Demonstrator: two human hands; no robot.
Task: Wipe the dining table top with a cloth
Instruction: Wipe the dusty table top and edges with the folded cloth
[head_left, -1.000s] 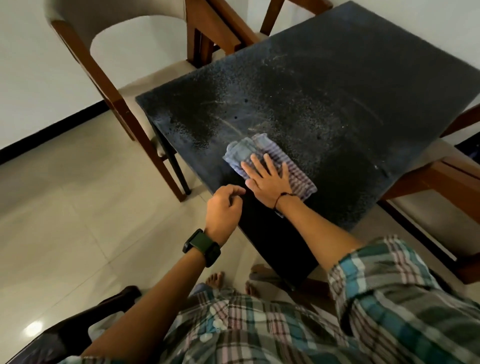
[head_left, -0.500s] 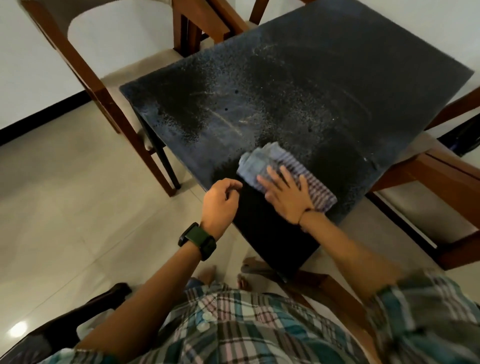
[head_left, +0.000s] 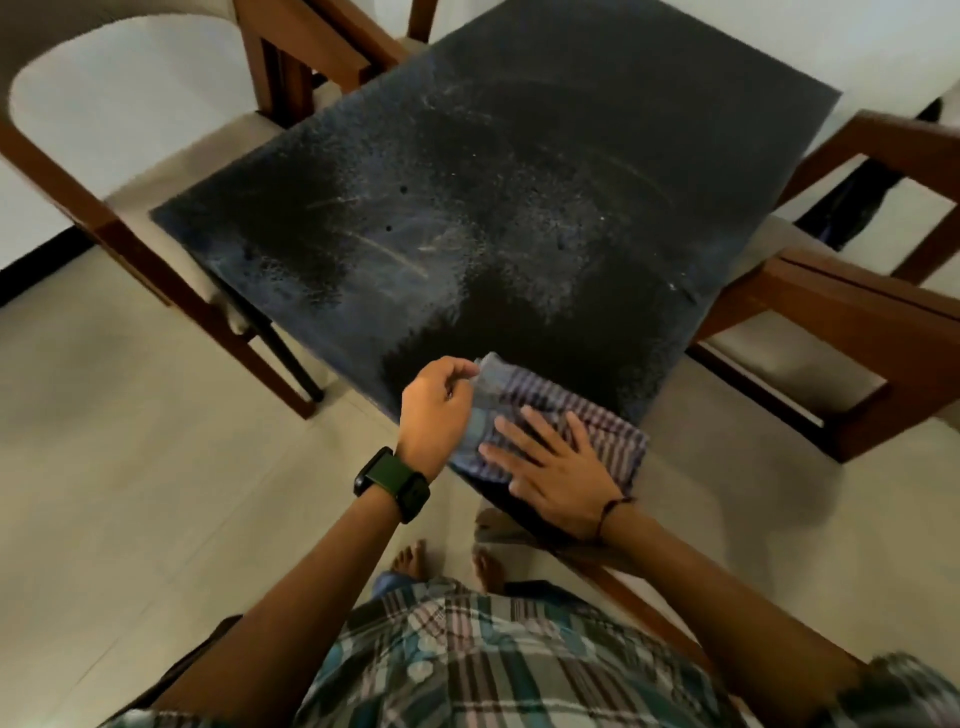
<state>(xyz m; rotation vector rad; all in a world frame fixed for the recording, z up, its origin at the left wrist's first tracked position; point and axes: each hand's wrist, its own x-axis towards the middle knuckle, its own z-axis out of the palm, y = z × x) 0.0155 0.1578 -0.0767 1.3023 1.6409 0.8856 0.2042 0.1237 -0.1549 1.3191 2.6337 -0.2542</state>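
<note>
The dark dining table top (head_left: 519, 208) shows pale dusty speckles and streaks across its middle. A blue-and-purple checked cloth (head_left: 597, 415) lies on the table's near corner. My right hand (head_left: 556, 467) presses flat on the cloth with fingers spread. My left hand (head_left: 434, 415), with a watch on the wrist, is at the table's near left edge with its fingers curled. It touches the cloth's left end, and I see nothing held in it.
Wooden chairs with pale seats stand around the table: one at the left (head_left: 130, 234), one at the right (head_left: 857, 312), one at the far side (head_left: 311, 41). Pale tiled floor (head_left: 130, 493) lies to the left. My bare feet are beneath the near corner.
My right hand has dragged the cloth toward me and rightward, down to the table's near corner. The cloth now meets my left hand, which stayed curled at the table edge.
</note>
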